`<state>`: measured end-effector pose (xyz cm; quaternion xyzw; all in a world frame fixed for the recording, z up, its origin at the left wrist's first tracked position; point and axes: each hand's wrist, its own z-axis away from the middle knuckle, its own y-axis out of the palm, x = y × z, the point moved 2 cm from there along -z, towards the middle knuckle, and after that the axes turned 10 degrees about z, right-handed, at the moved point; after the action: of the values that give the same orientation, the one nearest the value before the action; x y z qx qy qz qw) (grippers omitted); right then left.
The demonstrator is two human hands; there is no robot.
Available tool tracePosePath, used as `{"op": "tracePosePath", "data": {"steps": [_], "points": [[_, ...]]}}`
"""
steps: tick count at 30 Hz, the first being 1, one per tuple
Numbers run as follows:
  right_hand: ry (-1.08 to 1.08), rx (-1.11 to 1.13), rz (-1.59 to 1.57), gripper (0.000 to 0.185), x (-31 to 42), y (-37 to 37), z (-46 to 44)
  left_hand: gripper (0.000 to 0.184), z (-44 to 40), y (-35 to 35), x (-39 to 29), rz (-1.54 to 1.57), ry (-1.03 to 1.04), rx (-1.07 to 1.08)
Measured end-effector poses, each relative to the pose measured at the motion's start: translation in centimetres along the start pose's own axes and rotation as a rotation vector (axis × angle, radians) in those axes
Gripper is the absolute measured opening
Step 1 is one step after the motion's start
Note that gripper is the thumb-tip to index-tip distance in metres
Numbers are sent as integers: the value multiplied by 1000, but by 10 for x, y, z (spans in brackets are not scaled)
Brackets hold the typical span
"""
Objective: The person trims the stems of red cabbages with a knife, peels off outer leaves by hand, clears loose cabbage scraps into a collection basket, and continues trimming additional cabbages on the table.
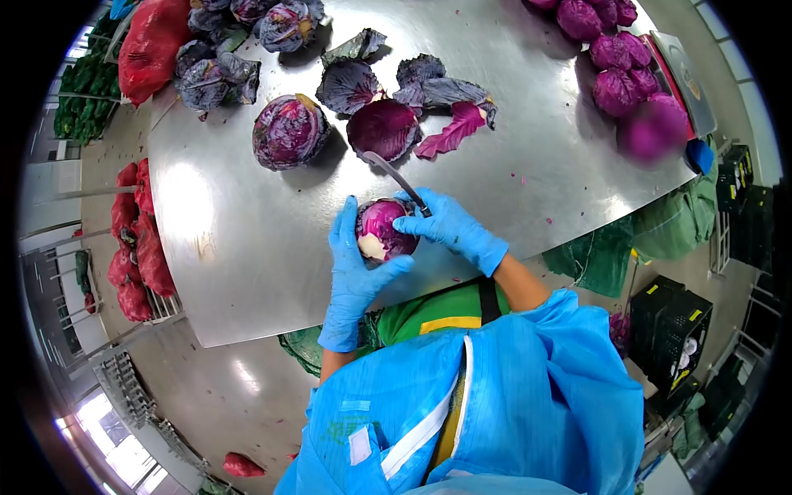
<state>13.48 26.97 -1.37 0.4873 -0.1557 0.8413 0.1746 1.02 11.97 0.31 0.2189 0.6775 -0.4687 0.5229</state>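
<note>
A partly peeled red cabbage, with a pale cut patch low on its front, is held near the table's front edge. My left hand, in a blue glove, wraps round its left side. My right hand, also gloved, holds a knife whose curved blade points up and left, while its fingertips touch the cabbage's right side. Just beyond lie a cupped purple leaf, a bright purple leaf piece and dark outer leaves. An untrimmed cabbage sits to their left.
The steel table has dark-leaved cabbages and a red net sack at back left. Peeled cabbages lie at back right beside a tray. Black crates stand on the floor at right.
</note>
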Motion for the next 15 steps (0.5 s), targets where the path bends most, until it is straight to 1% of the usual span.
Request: {"op": "tracePosePath", "data": {"steps": [3, 4, 6, 7, 9, 10, 11, 13, 14, 15], "points": [[50, 104, -100, 65, -3, -7, -5, 111, -15, 6, -15, -80, 127, 93], [55, 94, -106, 61, -4, -9, -6, 110, -17, 8, -2, -49, 188, 83], [70, 76, -116, 54, -10, -11, -7, 109, -25, 3, 7, 2, 178, 134], [32, 12, -48, 51, -13, -10, -8, 109, -26, 2, 9, 26, 170, 156], [-48, -111, 89, 45, -12, -3, -12, 107, -27, 4, 8, 7, 200, 127], [-62, -212, 291, 35, -6, -1, -14, 107, -27, 5, 8, -22, 225, 115], [-70, -244, 398, 33, 0, 1, -16, 107, -28, 6, 9, -50, 255, 103], [-81, -310, 621, 29, 18, -2, -15, 103, -26, 10, 12, 75, 224, 31], [-100, -362, 651, 26, 15, -5, -18, 101, -23, 11, 15, 138, 205, -9], [-122, -412, 681, 24, 6, -10, -26, 103, -22, 9, 21, 155, 171, -12]]}}
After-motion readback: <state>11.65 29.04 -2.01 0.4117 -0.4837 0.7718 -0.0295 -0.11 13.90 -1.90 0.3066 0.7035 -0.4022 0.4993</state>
